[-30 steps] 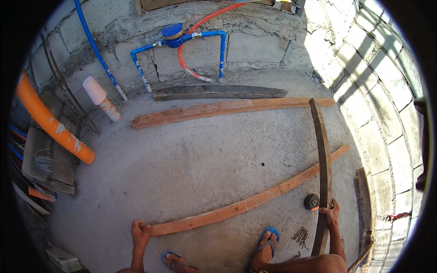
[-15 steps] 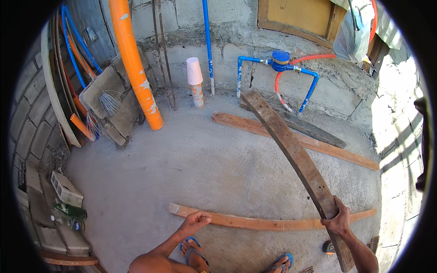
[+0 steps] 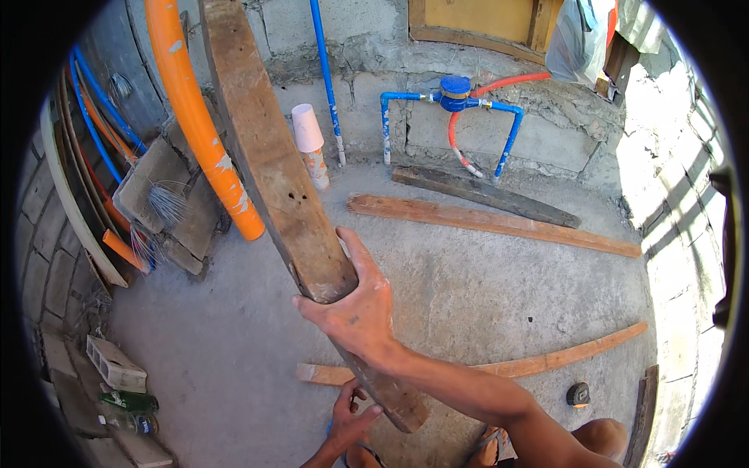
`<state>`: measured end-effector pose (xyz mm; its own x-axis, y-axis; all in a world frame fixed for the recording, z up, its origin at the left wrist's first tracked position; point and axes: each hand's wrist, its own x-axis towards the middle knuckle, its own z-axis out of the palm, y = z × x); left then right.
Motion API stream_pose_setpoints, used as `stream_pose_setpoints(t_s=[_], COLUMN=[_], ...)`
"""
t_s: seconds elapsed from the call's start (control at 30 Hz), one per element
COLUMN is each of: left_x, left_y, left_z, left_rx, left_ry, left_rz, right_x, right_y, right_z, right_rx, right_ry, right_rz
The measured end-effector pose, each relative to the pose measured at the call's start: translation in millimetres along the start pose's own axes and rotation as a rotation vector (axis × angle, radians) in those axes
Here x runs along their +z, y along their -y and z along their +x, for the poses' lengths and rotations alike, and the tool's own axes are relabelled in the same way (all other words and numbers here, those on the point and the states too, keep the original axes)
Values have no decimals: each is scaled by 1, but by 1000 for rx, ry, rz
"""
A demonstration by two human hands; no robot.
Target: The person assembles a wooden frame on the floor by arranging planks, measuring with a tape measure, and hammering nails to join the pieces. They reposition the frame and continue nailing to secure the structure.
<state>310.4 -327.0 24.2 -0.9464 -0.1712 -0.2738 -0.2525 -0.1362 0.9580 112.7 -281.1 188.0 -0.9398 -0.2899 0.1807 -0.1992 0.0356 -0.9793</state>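
Note:
My right hand (image 3: 360,312) is closed around a long, weathered wooden plank (image 3: 273,148), thumb on one edge and fingers round the other. The plank is raised at a slant, its far end passing the top of the view and its near end close to my feet. My left hand (image 3: 349,420) is beside that lower end, thumb and curled fingers apart, not wrapped round the wood. Beneath, a reddish-brown wooden strip (image 3: 562,360) lies across the concrete floor (image 3: 234,351), partly hidden by the plank and my right forearm.
Another reddish strip (image 3: 491,222) and a dark board (image 3: 488,195) lie near the block wall. Blue pipes with a water meter (image 3: 455,93) rise there. An orange pipe (image 3: 204,129) leans left, near a cup-topped stub pipe (image 3: 307,129). A tape measure (image 3: 578,395) sits at right.
My right hand has carried the plank leftward and up from the right side, swinging it across my front. My left hand has shifted down, close to the plank's lower end.

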Motion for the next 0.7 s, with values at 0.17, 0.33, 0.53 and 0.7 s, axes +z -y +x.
stream_pose_setpoints(t_s=[0.17,0.33,0.53,0.7], left_x=[-56,-99,-96,-97], left_y=[28,76,78,46], left_z=[-76,-160,-196,-166], left_rx=[222,-163,-470,-552], left_ry=[-543,-783,-465,-269], left_rz=[-211,685,289,14], right_x=[73,74,38,5], right_y=[19,-41,-183,-227], right_z=[-24,-53,-27,-42], right_rx=[35,445,729,839], right_ry=[50,308,102,35], right_rz=[72,437,540,436])
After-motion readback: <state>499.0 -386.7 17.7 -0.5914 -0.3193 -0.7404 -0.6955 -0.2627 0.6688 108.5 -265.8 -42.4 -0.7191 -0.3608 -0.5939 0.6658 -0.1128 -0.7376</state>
